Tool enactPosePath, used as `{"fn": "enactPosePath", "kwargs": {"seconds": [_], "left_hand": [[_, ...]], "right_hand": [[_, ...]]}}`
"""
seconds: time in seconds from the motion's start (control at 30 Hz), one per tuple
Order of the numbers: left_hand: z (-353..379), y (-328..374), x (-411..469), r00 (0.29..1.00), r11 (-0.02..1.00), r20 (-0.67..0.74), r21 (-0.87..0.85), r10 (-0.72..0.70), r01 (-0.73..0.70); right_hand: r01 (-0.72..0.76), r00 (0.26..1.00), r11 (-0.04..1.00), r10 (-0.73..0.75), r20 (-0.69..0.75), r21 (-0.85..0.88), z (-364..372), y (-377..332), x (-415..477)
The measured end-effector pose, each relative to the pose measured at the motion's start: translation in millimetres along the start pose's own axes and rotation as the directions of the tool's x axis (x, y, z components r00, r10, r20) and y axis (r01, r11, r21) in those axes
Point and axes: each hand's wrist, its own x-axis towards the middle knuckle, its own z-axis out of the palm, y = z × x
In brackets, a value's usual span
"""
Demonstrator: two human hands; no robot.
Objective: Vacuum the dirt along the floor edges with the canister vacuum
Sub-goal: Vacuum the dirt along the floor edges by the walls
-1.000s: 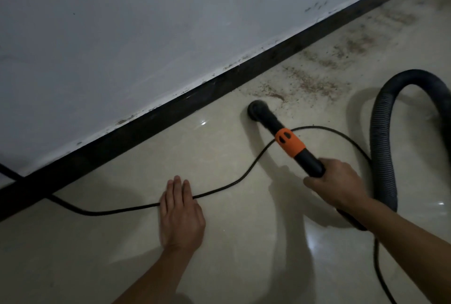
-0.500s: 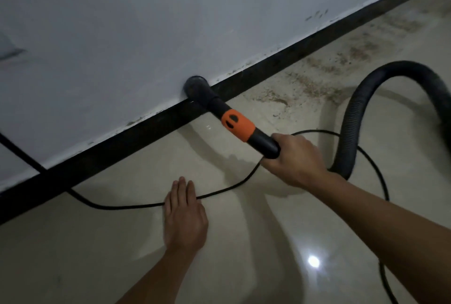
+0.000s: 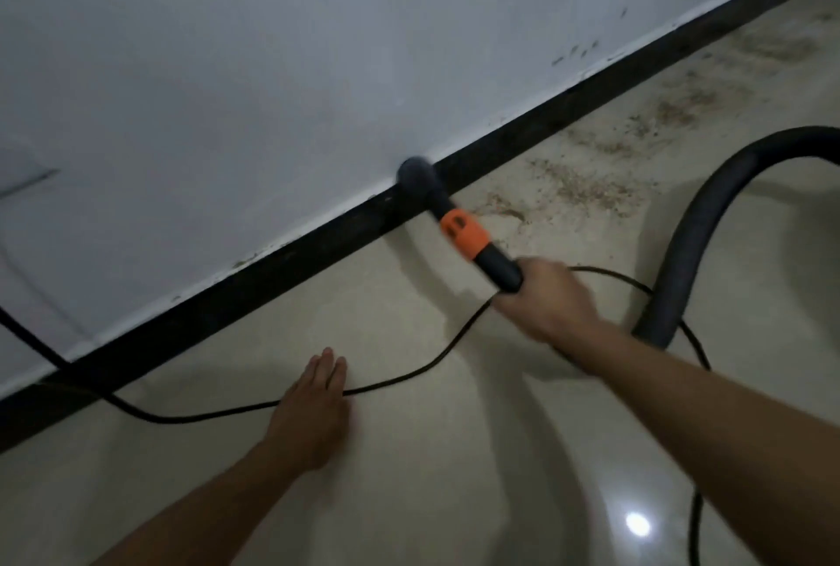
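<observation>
A pale, matte wall fills the upper left, and a black baseboard runs along its foot, rising in a diagonal towards the upper right. Below it lies a glossy beige floor, smooth enough to carry a small bright glare near the lower right. A thin black power cord comes down from the left edge, crosses the baseboard and curves rightward over the floor. The left hand lies flat on the floor, palm down, with its fingers straight and close together and pointing at the wall; the cord passes beneath it. Further right, the vacuum's round black nozzle sits against the top edge of the baseboard where it meets the wall, slightly blurred. A short black tube with an orange collar slants down from the nozzle to the right hand, whose fingers are wrapped around the tube's lower end; the hand is blurred. Brown, gritty dirt is scattered in patches on the floor beside the baseboard, just right of the nozzle and on towards the upper right corner. A thick, ribbed black hose arches up behind the right wrist and off the right edge.
</observation>
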Motion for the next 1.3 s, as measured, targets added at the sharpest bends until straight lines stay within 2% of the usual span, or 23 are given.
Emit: {"fn": "enactPosePath", "kwargs": {"seconds": [0.07, 0.13, 0.3, 0.37, 0.43, 0.57, 0.63, 0.7, 0.83, 0.97, 1.07, 1.2, 1.3], "left_hand": [[-27.5, 5.2, 1.4, 0.974, 0.999, 0.221, 0.006, -0.049, 0.049], [-44.8, 22.6, -3.0, 0.951, 0.998, 0.302, 0.002, -0.067, 0.069], [-43.2, 75.7, -32.7, 0.892, 0.999, 0.45, 0.001, -0.049, 0.054], [-44.8, 90.1, -37.4, 0.883, 0.995, 0.464, -0.016, -0.075, 0.094], [-47.4, 105.0, -32.8, 0.918, 0.991, 0.388, -0.071, -0.078, 0.114], [-47.5, 132.4, -2.8, 0.991, 0.97, 0.081, -0.215, -0.103, 0.118], [-44.2, 139.7, 10.5, 0.992, 0.957, -0.013, -0.267, -0.123, 0.115], [-39.6, 142.0, 14.6, 0.989, 0.964, -0.089, -0.25, -0.115, 0.089], [-37.1, 138.0, 27.1, 0.958, 0.982, -0.276, -0.19, -0.072, 0.019], [-39.1, 141.5, 60.6, 0.957, 0.981, -0.278, -0.147, 0.079, -0.123], [-44.8, 163.5, 73.5, 0.947, 0.95, -0.26, -0.193, 0.19, -0.244], [-48.1, 187.8, 53.9, 0.926, 0.903, -0.164, -0.216, 0.341, -0.371], [-39.4, 186.0, 32.4, 0.882, 0.865, -0.093, -0.171, 0.462, -0.472]], "right_hand": [[0.101, 0.992, 0.995, -0.102, 0.08, 0.014, 19.2, -18.0, -17.5], [0.145, 0.982, 0.988, -0.15, 0.112, 0.051, 21.6, -24.7, -21.0], [0.006, 0.997, 0.995, -0.013, 0.075, 0.096, -26.9, 11.0, 5.6], [-0.061, 0.997, 0.99, 0.055, 0.05, 0.129, -50.5, 32.0, 11.0], [-0.126, 0.992, 0.985, 0.122, 0.044, 0.117, -65.9, 54.9, 12.8], [-0.173, 0.985, 0.98, 0.172, 0.027, 0.098, -64.6, 83.9, 8.8], [-0.136, 0.991, 0.988, 0.135, 0.013, 0.077, -53.2, 83.6, -0.4], [-0.071, 0.997, 0.997, 0.071, 0.027, 0.006, -40.6, 76.4, -15.1], [0.003, 0.987, 0.993, 0.016, 0.161, -0.118, -20.3, 65.6, -43.3], [-0.121, 0.978, 0.987, 0.137, 0.16, -0.103, -16.9, 78.2, -61.1], [-0.198, 0.972, 0.978, 0.204, 0.113, -0.058, -22.7, 85.6, -73.9], [-0.248, 0.961, 0.964, 0.257, 0.105, -0.091, -28.3, 91.8, -117.6], [-0.307, 0.944, 0.944, 0.318, 0.088, -0.122, -20.7, 104.3, -158.6]]}}
